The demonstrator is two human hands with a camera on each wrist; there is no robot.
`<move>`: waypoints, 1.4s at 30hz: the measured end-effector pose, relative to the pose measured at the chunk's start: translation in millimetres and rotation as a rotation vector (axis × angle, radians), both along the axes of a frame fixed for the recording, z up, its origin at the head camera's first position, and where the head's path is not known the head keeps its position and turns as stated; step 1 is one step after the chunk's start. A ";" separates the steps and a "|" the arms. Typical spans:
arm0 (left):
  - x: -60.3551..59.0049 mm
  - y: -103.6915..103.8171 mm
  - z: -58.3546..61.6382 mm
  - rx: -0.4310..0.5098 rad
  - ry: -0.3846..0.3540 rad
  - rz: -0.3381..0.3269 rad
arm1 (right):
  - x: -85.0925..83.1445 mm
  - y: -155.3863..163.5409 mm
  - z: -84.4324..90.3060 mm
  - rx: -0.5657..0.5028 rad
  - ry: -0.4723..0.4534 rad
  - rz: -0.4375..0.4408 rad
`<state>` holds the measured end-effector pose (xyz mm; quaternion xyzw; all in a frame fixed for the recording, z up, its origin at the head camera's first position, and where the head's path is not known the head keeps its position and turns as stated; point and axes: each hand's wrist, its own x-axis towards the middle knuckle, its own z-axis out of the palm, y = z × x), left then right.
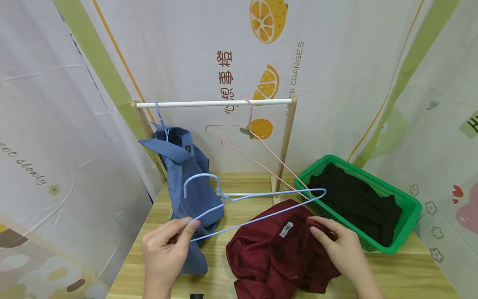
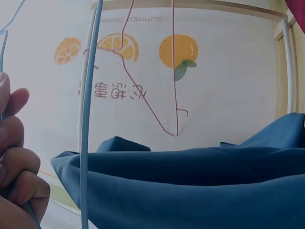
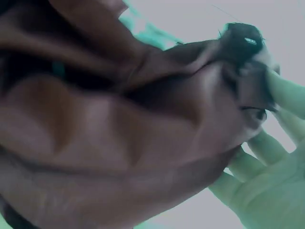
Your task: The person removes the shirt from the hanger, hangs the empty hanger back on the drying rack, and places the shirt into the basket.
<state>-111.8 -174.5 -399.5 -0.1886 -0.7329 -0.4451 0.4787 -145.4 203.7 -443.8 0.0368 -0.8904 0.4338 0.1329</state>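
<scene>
My left hand [image 1: 166, 249] pinches one end of a light blue clothes hanger [image 1: 257, 214]. The hanger's hook points up and its far end reaches over the dark red shirt [image 1: 261, 249]. My right hand [image 1: 337, 245] pinches the shirt near its collar, where a white label [image 1: 286, 229] shows. Most of the shirt lies crumpled on the table. In the left wrist view the curled fingers [image 2: 24, 167] hold the blue wire at the left edge. The right wrist view shows the shirt's cloth [image 3: 119, 133] filling the frame, its edge between thumb and fingers.
A rack with a white rail [image 1: 213, 103] stands at the back. From it hang a blue shirt [image 1: 179, 166] at left and a bare pink hanger [image 1: 257, 141]. A green basket [image 1: 408, 211] holding black cloth [image 1: 354, 199] stands at right on the wooden table [image 1: 410, 270].
</scene>
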 end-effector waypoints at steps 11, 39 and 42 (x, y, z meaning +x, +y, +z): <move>-1.7 6.4 -1.8 -0.005 -0.020 -0.020 | -4.9 -29.2 -31.1 0.191 -0.092 0.151; 0.0 14.3 0.2 -0.064 -0.100 -0.033 | 5.3 -12.3 11.4 0.143 0.127 0.039; 0.2 14.3 0.5 -0.069 -0.113 -0.033 | 9.0 -6.5 26.3 0.028 0.176 0.005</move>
